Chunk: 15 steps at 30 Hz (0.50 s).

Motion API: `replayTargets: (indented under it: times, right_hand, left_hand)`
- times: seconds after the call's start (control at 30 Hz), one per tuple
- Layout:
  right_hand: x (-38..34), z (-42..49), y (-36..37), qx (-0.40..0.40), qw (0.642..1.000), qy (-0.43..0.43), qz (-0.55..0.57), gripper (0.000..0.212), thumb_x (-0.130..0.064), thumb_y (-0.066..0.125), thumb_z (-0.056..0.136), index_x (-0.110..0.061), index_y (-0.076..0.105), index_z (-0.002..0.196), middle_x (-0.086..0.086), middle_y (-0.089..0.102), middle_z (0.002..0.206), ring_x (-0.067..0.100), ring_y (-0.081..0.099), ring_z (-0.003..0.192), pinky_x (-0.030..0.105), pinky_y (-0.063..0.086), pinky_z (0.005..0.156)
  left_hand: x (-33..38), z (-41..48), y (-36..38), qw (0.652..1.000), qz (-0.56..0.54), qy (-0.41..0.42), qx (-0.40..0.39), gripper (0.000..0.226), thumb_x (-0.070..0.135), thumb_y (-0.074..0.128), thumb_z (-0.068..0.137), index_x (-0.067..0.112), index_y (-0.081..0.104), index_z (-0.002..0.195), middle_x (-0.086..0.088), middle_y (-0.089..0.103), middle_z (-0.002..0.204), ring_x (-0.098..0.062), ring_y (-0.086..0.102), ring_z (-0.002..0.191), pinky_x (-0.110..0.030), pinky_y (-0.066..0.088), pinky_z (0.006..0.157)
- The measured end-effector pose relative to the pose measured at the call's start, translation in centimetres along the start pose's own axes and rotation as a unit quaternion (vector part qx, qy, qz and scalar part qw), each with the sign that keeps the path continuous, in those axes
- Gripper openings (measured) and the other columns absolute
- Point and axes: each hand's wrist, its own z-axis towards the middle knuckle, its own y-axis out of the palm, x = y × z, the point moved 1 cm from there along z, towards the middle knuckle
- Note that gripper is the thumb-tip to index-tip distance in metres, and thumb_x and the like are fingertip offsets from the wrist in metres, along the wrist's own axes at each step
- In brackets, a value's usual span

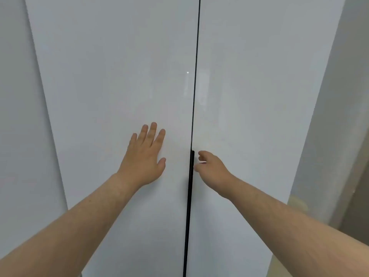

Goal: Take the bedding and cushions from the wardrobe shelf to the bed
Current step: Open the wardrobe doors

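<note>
**A:** Item one, the wardrobe. What have you got?

**B:** Two tall glossy white doors, both closed. Left door [119, 86], right door [259, 96]. A thin dark seam [196, 76] runs between them from top to bottom. Lower down, the seam widens into a black recessed handle strip [190, 186].

**A:** Any brand, label or lettering on the panels?

**B:** None that I can read. Plain gloss only, with faint reflections near the seam and one tiny bright glint.

**A:** Item two, the hands.

**B:** Left hand [144, 156]: flat against the left door, fingers extended and slightly spread, thumb out toward the seam, nothing held. Right hand [211, 166]: just beside the top of the handle strip, fingers loosely curled toward it, nothing held. Whether the fingertips touch the strip, I cannot tell. Both forearms bare.

**A:** Item three, the bedding and cushions?

**B:** Not in sight. With the doors closed, the shelf is hidden, and the bed is out of view too.

**A:** Surroundings?

**B:** A pale panel [20, 136] to the left of the doors, a grey wall [323, 136] to the right, and a beige patch at the lower right edge, too blurred to identify.
</note>
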Motion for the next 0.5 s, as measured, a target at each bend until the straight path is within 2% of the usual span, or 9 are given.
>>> replayTargets:
  times: [0.03, 0.07, 0.1, 0.13, 0.17, 0.23, 0.37, 0.5]
  right_hand:
    - [-0.2, 0.7, 0.3, 0.01, 1.0, 0.002, -0.003, 0.044, -0.005, 0.044, 0.091, 0.002, 0.041, 0.135, 0.012, 0.053, 0.13, 0.037, 0.046, 0.127, 0.047, 0.042, 0.1]
    - [-0.2, 1.7, 0.7, 0.021, 1.0, 0.0, -0.008, 0.04, -0.003, 0.044, 0.089, 0.005, 0.045, 0.128, 0.019, 0.054, 0.128, 0.041, 0.05, 0.12, 0.049, 0.043, 0.098]
    - [0.1, 2.5, 1.0, 0.026, 1.0, 0.007, -0.003, 0.033, -0.002, 0.044, 0.086, 0.007, 0.049, 0.118, 0.026, 0.054, 0.12, 0.043, 0.055, 0.102, 0.046, 0.047, 0.087]
    - [0.3, 3.0, 1.2, 0.024, 1.0, 0.006, 0.013, 0.028, -0.002, 0.044, 0.083, 0.007, 0.051, 0.109, 0.028, 0.054, 0.107, 0.036, 0.051, 0.082, 0.039, 0.043, 0.075]
    - [0.6, 3.6, 1.4, 0.02, 0.999, 0.01, 0.026, 0.029, -0.001, 0.043, 0.081, 0.009, 0.052, 0.107, 0.025, 0.053, 0.097, 0.027, 0.043, 0.076, 0.035, 0.036, 0.07]
    - [1.1, 4.6, 1.7, 0.016, 0.998, 0.018, 0.053, 0.028, 0.001, 0.043, 0.081, 0.005, 0.058, 0.105, 0.011, 0.055, 0.089, 0.021, 0.042, 0.078, 0.034, 0.034, 0.071]
    - [1.4, 4.8, 1.7, 0.006, 0.996, 0.024, 0.091, 0.027, 0.001, 0.045, 0.086, -0.017, 0.061, 0.097, -0.001, 0.062, 0.095, 0.014, 0.056, 0.082, 0.027, 0.047, 0.075]
    - [1.9, 2.7, 1.3, 0.012, 0.995, 0.005, 0.098, 0.022, -0.001, 0.044, 0.087, -0.016, 0.059, 0.095, -0.003, 0.058, 0.086, 0.014, 0.054, 0.077, 0.028, 0.047, 0.073]
  left_hand:
    - [-0.5, 0.5, 0.6, 1.0, 0.014, -0.003, 0.01, 0.077, 0.04, 0.042, 0.091, 0.017, 0.002, 0.153, -0.011, -0.007, 0.162, -0.031, -0.008, 0.148, -0.048, 0.0, 0.117]
    - [-1.2, 1.1, 1.5, 1.0, 0.008, -0.01, 0.016, 0.076, 0.041, 0.041, 0.091, 0.016, 0.005, 0.153, -0.012, -0.005, 0.162, -0.032, -0.006, 0.148, -0.049, 0.0, 0.117]
    - [-1.6, 1.5, 2.4, 0.999, 0.017, -0.013, 0.025, 0.076, 0.041, 0.041, 0.089, 0.015, 0.008, 0.153, -0.013, -0.002, 0.162, -0.033, -0.004, 0.148, -0.051, 0.001, 0.117]
    - [-1.5, 1.3, 2.7, 0.999, 0.025, -0.007, 0.031, 0.076, 0.041, 0.04, 0.087, 0.015, 0.012, 0.153, -0.013, 0.002, 0.162, -0.034, 0.0, 0.148, -0.052, 0.002, 0.116]
    - [-1.6, 1.4, 3.6, 0.999, 0.026, -0.002, 0.044, 0.077, 0.042, 0.04, 0.085, 0.015, 0.015, 0.152, -0.014, 0.005, 0.161, -0.034, 0.003, 0.148, -0.052, 0.003, 0.116]
    - [-1.9, 1.5, 4.6, 0.998, 0.034, 0.001, 0.059, 0.077, 0.04, 0.04, 0.083, 0.016, 0.016, 0.152, -0.012, 0.006, 0.161, -0.033, 0.005, 0.147, -0.052, 0.003, 0.116]
    - [-2.2, 2.0, 4.6, 0.998, 0.023, 0.005, 0.062, 0.075, 0.034, 0.042, 0.085, 0.018, 0.014, 0.153, -0.009, 0.0, 0.161, -0.031, 0.003, 0.148, -0.049, 0.0, 0.116]
    - [-2.0, 1.8, 3.5, 1.0, 0.005, -0.009, 0.018, 0.074, 0.033, 0.041, 0.092, 0.02, 0.004, 0.154, -0.005, -0.017, 0.158, -0.028, -0.009, 0.148, -0.045, -0.006, 0.117]
